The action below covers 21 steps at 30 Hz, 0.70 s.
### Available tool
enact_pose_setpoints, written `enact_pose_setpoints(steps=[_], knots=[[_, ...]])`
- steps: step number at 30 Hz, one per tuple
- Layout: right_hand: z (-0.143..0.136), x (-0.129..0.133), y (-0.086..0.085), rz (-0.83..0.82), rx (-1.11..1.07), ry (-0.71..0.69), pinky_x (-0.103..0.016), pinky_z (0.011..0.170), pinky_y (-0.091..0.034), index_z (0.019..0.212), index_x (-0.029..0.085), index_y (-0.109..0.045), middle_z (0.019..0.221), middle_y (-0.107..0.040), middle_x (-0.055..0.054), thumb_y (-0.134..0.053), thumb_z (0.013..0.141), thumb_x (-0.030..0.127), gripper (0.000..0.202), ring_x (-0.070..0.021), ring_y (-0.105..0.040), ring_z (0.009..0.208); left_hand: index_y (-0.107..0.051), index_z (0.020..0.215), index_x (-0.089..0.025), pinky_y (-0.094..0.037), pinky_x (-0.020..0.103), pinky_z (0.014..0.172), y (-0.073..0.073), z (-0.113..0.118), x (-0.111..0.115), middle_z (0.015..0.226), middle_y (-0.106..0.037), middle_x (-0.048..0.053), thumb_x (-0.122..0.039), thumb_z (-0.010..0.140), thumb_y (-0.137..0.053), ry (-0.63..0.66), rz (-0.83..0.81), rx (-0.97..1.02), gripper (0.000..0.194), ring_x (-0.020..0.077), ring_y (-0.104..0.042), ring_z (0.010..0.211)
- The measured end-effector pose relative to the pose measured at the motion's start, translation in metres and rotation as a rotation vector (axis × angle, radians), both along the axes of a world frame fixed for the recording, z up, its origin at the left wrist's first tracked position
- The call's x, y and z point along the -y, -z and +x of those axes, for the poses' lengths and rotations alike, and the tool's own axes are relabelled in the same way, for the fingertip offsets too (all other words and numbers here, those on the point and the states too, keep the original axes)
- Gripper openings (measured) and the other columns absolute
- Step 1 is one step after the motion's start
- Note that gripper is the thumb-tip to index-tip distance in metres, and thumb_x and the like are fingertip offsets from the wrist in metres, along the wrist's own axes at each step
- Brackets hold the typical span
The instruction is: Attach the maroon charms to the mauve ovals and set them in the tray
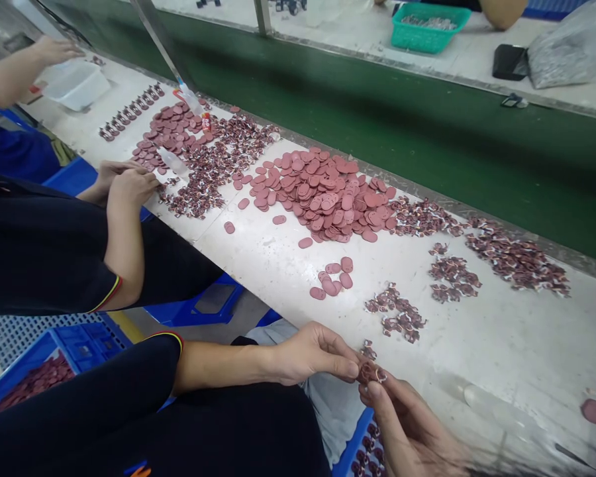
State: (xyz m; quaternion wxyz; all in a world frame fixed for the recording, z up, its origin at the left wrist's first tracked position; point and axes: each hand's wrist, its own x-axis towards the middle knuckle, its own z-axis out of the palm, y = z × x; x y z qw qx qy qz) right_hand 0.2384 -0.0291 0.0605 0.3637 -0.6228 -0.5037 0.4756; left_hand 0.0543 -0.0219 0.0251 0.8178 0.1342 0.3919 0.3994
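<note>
Bright, fairly even light, source dir. unclear; white tabletop pale w/ soft shadows. Green belt at 1 o'clock darker, w/ shadow bands. Slight glare on plastic bag, 2 o'clock. Held piece, 5 o'clock, a bit soft; clear tube, 4 o'clock, blurry. Wide-angle stretch twd edges.

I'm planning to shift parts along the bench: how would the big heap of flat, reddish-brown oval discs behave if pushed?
The heap of flat, reddish-brown oval discs would probably slump, as its pieces lie loosely overlapped. Stray discs lie flat, so they'd likely slide rather than roll. They seem stiff: tilted ones show no visible bend.
</note>
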Motion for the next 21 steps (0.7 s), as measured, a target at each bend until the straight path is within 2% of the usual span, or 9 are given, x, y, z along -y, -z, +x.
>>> enact_pose_setpoints(steps=[6,12,16,21], knots=[[0.006,-0.004,-0.011,-0.006,0.004,-0.026,-0.027,0.06,-0.066,0.09,0.035,-0.084,0.077,-0.082,-0.003,-0.083,0.068,0.046,0.024,-0.0212,-0.076,0.061,-0.082,0.08,-0.013,-0.056,0.039,0.098,-0.004,0.002,-0.001,0.103,-0.081,0.015,-0.043,0.06,-0.098,0.031,0.027,-0.013,0.039,0.023,-0.074,0.097],[0.004,0.001,-0.012,0.042,0.072,0.005,-0.032,0.074,-0.068,0.093,0.036,-0.082,0.087,-0.084,-0.002,-0.082,0.071,0.048,0.025,-0.022,-0.078,0.071,-0.081,0.078,-0.013,-0.059,0.036,0.091,-0.005,0.007,0.003,0.1,-0.081,0.014,-0.047,0.058,-0.098,0.02,0.003,-0.039,0.043,0.0215,-0.075,0.09],[0.009,0.004,-0.004,0.034,-0.029,-0.032,-0.034,0.067,-0.068,0.096,0.034,-0.082,0.084,-0.084,-0.004,-0.083,0.07,0.041,0.027,-0.0231,-0.078,0.069,-0.081,0.079,-0.012,-0.058,0.037,0.094,-0.008,0.009,0.004,0.101,-0.081,0.015,-0.045,0.06,-0.098,-0.018,0.039,-0.032,0.041,0.0237,-0.075,0.095],[0.001,0.007,-0.003,0.019,-0.066,0.101,-0.03,0.065,-0.067,0.093,0.034,-0.082,0.083,-0.083,-0.003,-0.086,0.068,0.04,0.025,-0.0216,-0.078,0.069,-0.082,0.079,-0.013,-0.056,0.037,0.099,-0.007,0.011,0.004,0.101,-0.081,0.015,-0.042,0.063,-0.097,-0.044,0.096,-0.042,0.037,0.0247,-0.076,0.1]])
